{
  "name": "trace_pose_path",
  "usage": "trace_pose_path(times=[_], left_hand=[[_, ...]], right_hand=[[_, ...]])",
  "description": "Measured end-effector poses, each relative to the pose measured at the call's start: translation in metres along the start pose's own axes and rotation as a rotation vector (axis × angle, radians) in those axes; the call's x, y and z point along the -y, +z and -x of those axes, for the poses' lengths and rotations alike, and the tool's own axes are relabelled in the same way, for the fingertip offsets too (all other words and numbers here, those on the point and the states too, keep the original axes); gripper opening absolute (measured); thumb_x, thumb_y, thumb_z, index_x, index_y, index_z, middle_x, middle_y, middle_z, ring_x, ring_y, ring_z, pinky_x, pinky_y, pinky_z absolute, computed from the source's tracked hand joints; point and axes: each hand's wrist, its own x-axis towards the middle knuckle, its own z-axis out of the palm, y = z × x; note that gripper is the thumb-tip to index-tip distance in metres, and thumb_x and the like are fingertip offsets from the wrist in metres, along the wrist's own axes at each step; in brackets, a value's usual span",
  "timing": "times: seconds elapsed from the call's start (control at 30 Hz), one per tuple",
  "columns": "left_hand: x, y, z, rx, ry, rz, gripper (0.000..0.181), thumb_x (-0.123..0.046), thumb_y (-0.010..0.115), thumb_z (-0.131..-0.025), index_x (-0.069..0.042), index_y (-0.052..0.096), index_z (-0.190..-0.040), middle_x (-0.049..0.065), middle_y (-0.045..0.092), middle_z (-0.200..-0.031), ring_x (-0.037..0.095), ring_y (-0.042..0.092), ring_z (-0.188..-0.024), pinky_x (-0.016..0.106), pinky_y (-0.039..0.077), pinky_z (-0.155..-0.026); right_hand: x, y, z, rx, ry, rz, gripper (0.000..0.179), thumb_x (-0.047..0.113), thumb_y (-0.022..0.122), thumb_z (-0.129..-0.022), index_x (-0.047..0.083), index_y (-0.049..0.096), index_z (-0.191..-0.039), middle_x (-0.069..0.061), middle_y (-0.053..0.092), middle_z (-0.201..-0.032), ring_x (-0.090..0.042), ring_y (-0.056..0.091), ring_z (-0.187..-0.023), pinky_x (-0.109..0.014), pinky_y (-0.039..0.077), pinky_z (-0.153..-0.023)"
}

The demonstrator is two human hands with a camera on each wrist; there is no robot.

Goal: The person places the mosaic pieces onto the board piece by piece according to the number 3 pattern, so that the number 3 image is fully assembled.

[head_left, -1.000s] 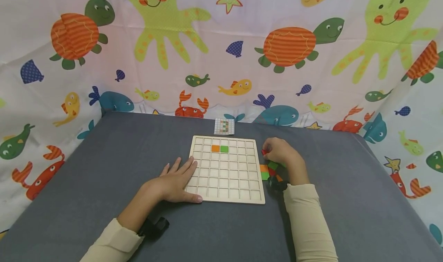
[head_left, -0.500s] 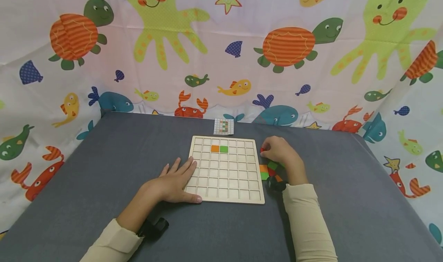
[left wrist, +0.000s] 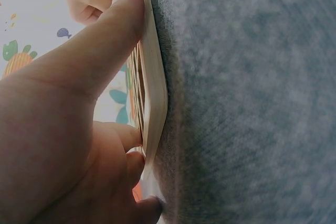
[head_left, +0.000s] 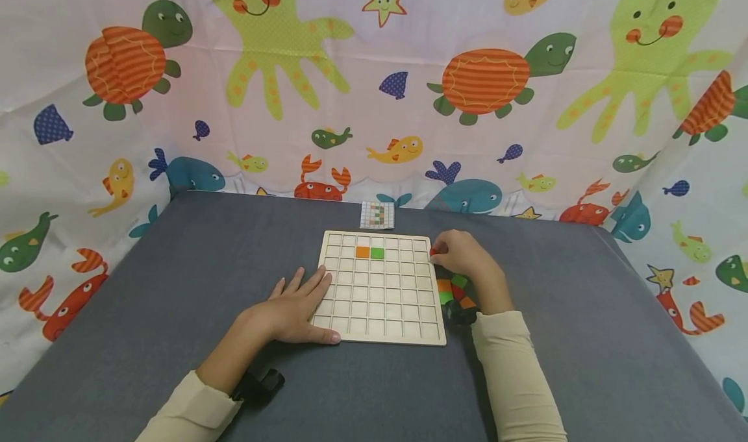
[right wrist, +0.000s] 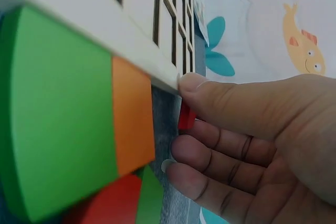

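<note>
A pale wooden grid board [head_left: 386, 293] lies on the grey cloth. One orange tile [head_left: 362, 252] and one green tile [head_left: 377, 253] sit side by side in its second row. My left hand [head_left: 292, 306] rests spread over the board's left edge, its thumb on the front rim. At the board's upper right edge, my right hand [head_left: 465, 257] pinches a red tile [right wrist: 187, 116] between thumb and fingers. Below that hand, several loose tiles [head_left: 459, 281] in green, orange and red lie against the board's right side, partly covered by the wrist.
A small card [head_left: 377, 215] printed with a coloured grid pattern lies behind the board. A curtain [head_left: 362, 117] with sea animals hangs at the back and sides. Each wrist wears a black camera strap [head_left: 260, 387].
My right hand has moved left with the red tile, from above the loose tiles to the board's right edge. The left hand has stayed in place.
</note>
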Motion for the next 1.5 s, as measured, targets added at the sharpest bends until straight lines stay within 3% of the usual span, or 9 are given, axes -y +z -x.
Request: trace_pose_path(times=[0.17, 0.43, 0.63, 1.03, 1.27, 1.5], left_hand=[[-0.004, -0.004, 0.003, 0.01, 0.011, 0.014, 0.123, -0.081, 0.063, -0.076, -0.009, 0.013, -0.162, 0.009, 0.004, -0.168, 0.042, -0.005, -0.15, 0.066, -0.002, -0.113], [0.007, 0.006, -0.006, -0.007, -0.01, -0.015, 0.125, -0.087, 0.059, -0.072, -0.015, 0.012, -0.163, 0.003, 0.002, -0.168, 0.038, -0.006, -0.151, 0.064, 0.0, -0.115], [0.0, -0.002, 0.001, 0.004, 0.017, 0.013, 0.124, -0.082, 0.063, -0.074, -0.01, 0.014, -0.162, 0.01, 0.004, -0.168, 0.044, -0.005, -0.15, 0.068, -0.003, -0.112], [-0.007, -0.007, 0.005, 0.016, 0.008, 0.014, 0.12, -0.077, 0.065, -0.078, -0.008, 0.014, -0.162, 0.011, 0.005, -0.168, 0.044, -0.004, -0.15, 0.067, -0.001, -0.113], [-0.003, -0.003, 0.004, 0.003, 0.028, 0.031, 0.121, -0.08, 0.062, -0.078, -0.008, 0.013, -0.162, 0.012, 0.004, -0.168, 0.046, -0.004, -0.149, 0.068, -0.002, -0.112], [-0.012, -0.011, 0.007, 0.03, -0.008, -0.013, 0.116, -0.071, 0.067, -0.081, -0.007, 0.014, -0.161, 0.012, 0.005, -0.167, 0.044, -0.003, -0.15, 0.066, 0.001, -0.114]], right_hand=[[0.004, 0.003, -0.001, -0.001, -0.025, -0.007, 0.017, 0.01, 0.074, -0.092, -0.003, 0.072, -0.101, -0.012, 0.071, -0.094, -0.026, 0.066, -0.085, -0.043, 0.055, -0.079], [0.014, 0.007, -0.004, -0.001, -0.031, 0.021, 0.019, 0.013, 0.075, -0.092, -0.002, 0.072, -0.103, -0.011, 0.07, -0.093, -0.026, 0.064, -0.086, -0.043, 0.054, -0.081], [0.023, 0.009, -0.005, 0.006, -0.056, 0.036, 0.019, 0.012, 0.074, -0.092, -0.003, 0.072, -0.104, -0.01, 0.069, -0.091, -0.025, 0.064, -0.083, -0.042, 0.053, -0.079], [0.035, 0.017, -0.01, 0.018, -0.093, 0.038, 0.013, 0.011, 0.074, -0.092, 0.002, 0.073, -0.101, -0.007, 0.067, -0.09, -0.024, 0.062, -0.082, -0.042, 0.052, -0.077], [0.045, 0.022, -0.012, 0.042, -0.124, 0.016, 0.006, 0.01, 0.073, -0.092, 0.004, 0.074, -0.094, -0.005, 0.067, -0.086, -0.021, 0.061, -0.08, -0.039, 0.053, -0.074], [0.054, 0.027, -0.011, 0.013, -0.154, 0.024, 0.011, 0.006, 0.073, -0.091, 0.001, 0.075, -0.101, -0.008, 0.069, -0.089, -0.023, 0.062, -0.08, -0.038, 0.053, -0.072]])
